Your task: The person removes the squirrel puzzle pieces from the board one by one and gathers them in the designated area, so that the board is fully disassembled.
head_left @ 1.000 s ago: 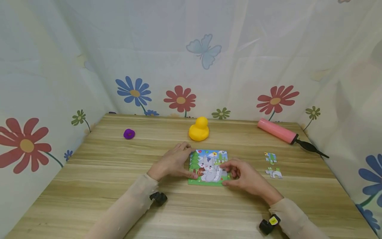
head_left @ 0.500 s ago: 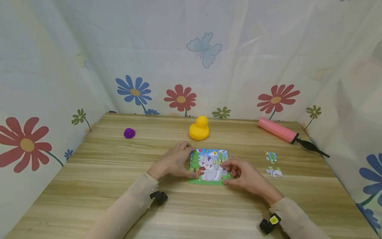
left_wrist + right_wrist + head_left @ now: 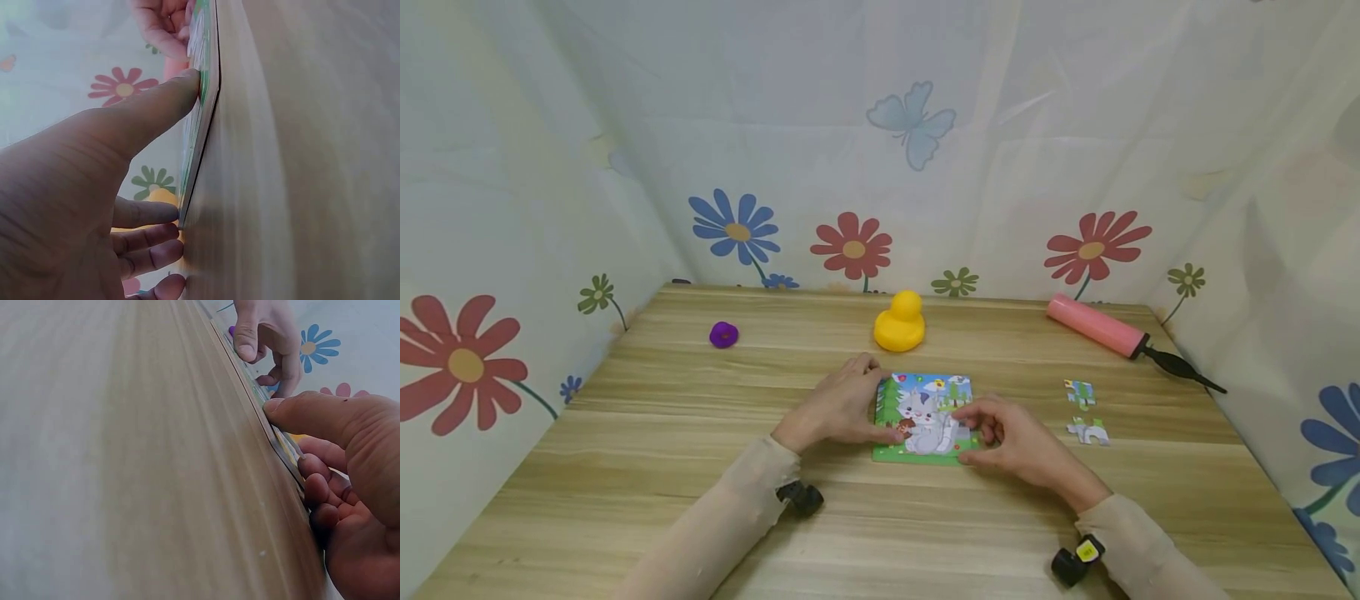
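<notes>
A square jigsaw puzzle [image 3: 925,421] lies flat on the wooden table, showing a grey squirrel holding a nut. My left hand [image 3: 838,408] rests at its left side, thumb on the picture and forefinger at the far left corner. In the left wrist view, that thumb and forefinger are fairly straight. At the right edge, my right hand [image 3: 1015,437] holds the puzzle with bent fingers, thumb near the lower right corner and forefinger on the picture. Its other fingers curl beside the edge in the right wrist view. A greyish patch shows under the right hand; part is hidden.
Two loose puzzle pieces, one green and blue [image 3: 1081,393] and one grey [image 3: 1088,431], lie to the right. Behind the puzzle stands a yellow toy duck [image 3: 900,325]. A small purple object [image 3: 724,335] is at far left, a pink hand pump [image 3: 1101,329] at far right.
The left thumb has slid slightly to the right on the picture. Otherwise both hands and the puzzle stay in place.
</notes>
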The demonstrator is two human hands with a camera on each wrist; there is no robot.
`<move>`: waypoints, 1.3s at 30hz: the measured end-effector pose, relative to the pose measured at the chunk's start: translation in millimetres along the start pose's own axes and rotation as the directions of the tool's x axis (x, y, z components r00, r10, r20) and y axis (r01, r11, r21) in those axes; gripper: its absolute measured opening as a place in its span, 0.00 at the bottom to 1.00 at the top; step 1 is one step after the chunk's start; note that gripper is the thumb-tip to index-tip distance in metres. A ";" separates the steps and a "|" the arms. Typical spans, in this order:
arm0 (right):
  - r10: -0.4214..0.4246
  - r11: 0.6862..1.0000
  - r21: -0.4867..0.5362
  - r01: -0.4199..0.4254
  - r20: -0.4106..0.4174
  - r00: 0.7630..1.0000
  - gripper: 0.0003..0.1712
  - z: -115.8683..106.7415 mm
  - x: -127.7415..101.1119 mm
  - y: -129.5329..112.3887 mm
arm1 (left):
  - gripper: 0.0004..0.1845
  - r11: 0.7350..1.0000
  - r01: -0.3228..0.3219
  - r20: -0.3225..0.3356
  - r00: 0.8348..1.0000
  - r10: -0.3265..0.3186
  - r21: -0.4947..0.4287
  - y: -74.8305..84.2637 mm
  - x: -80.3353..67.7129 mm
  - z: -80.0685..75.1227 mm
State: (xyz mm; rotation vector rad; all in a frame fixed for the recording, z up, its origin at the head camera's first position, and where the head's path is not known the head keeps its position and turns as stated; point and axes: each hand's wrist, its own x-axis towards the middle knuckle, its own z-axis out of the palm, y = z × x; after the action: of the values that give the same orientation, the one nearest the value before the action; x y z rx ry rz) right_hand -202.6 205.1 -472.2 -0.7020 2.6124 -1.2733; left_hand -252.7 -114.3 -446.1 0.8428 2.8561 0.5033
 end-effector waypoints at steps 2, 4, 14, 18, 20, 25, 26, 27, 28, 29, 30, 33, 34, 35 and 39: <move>0.000 1.000 -0.002 0.000 0.001 1.000 0.29 0.2 0.2 0.1 | 0.59 1.000 0.009 0.001 1.000 -0.009 -0.002 0.9 -0.2 0.2; -0.002 1.000 -0.005 0.002 0.002 1.000 0.29 0.3 0.5 0.5 | 0.59 1.000 0.016 -0.001 1.000 -0.016 0.001 1.4 -0.1 0.6; -0.001 1.000 0.012 0.002 -0.017 1.000 0.29 0.7 0.8 1.4 | 0.58 1.000 0.021 -0.015 1.000 -0.021 0.005 1.1 0.7 2.6; 0.004 0.999 0.039 -0.003 -0.025 1.000 0.30 0.9 0.2 0.3 | 0.58 1.000 0.023 -0.012 1.000 -0.024 -0.010 2.5 0.8 1.3; 0.008 0.999 0.047 -0.007 -0.026 1.000 0.30 1.2 -0.2 -0.1 | 0.58 1.000 0.024 -0.009 1.000 -0.024 -0.016 2.8 0.6 1.1; 0.010 0.999 0.050 -0.008 -0.037 0.999 0.31 1.6 -1.0 0.1 | 0.59 0.999 0.031 -0.001 1.000 -0.031 -0.014 3.2 0.0 0.8; 0.007 0.999 0.050 -0.005 -0.040 0.999 0.31 1.5 -0.9 0.4 | 0.59 0.999 0.030 -0.001 1.000 -0.030 -0.012 3.1 0.2 0.9; 0.004 0.999 0.048 -0.002 -0.044 0.999 0.31 1.4 -0.9 0.6 | 0.59 0.999 0.030 -0.001 1.000 -0.030 -0.011 3.3 0.1 0.7; 0.000 0.999 0.049 0.002 -0.048 0.999 0.31 1.2 -0.9 0.8 | 0.59 1.000 0.028 -0.001 1.000 -0.028 -0.010 3.3 0.2 0.6; -0.003 0.999 0.048 0.005 -0.051 0.999 0.31 1.1 -0.9 0.9 | 0.59 1.000 0.024 -0.002 1.000 -0.024 -0.010 3.2 0.3 0.8; -0.005 0.999 0.050 0.007 -0.052 0.999 0.31 0.9 -0.8 0.8 | 0.58 1.000 0.021 -0.003 1.000 -0.021 -0.011 2.8 0.5 1.0; -0.007 0.999 0.051 0.010 -0.058 0.998 0.31 0.8 -0.6 0.5 | 0.59 1.000 0.009 -0.002 1.000 -0.009 -0.008 2.2 0.3 0.7; -0.008 0.998 0.054 0.011 -0.059 0.998 0.31 0.7 -0.7 0.4 | 0.59 1.000 0.005 -0.001 1.000 -0.005 -0.006 2.0 0.2 0.5; -0.006 0.998 0.055 0.009 -0.059 0.998 0.31 0.7 -0.6 0.0 | 0.60 1.000 0.003 -0.002 1.000 -0.003 -0.004 1.7 0.0 0.4; -0.010 0.999 0.050 0.013 -0.061 0.998 0.31 0.3 -0.4 -0.4 | 0.64 1.000 -0.002 0.010 1.000 0.002 0.004 0.9 -1.2 -0.9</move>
State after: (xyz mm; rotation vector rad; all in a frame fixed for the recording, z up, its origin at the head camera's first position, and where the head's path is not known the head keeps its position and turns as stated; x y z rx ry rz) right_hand -202.1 204.8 -472.1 -0.6811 2.6173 -1.3797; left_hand -251.5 -114.5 -445.0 0.8465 2.8486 0.4931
